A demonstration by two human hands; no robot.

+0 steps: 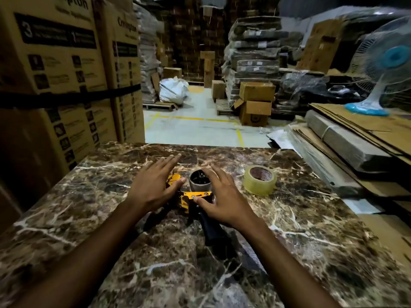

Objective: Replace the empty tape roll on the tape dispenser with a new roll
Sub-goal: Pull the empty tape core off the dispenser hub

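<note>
A yellow and black tape dispenser (193, 196) lies on the dark marble table (300, 218), its black handle (211, 227) pointing toward me. An empty grey cardboard core (198, 181) sits upright on its spindle. My left hand (153, 183) hovers flat over the dispenser's left side, fingers spread, thumb near the core. My right hand (219, 196) rests over the right side, fingers beside the core and thumb on the yellow frame. A new roll of clear tape (259, 179) lies flat on the table to the right, apart from both hands.
Tall strapped cardboard boxes (62, 81) stand against the table's left edge. Flattened cardboard sheets (364, 138) and a blue table fan (382, 70) are at the right. Beyond the table's far edge lies a warehouse floor (195, 127) with stacked goods.
</note>
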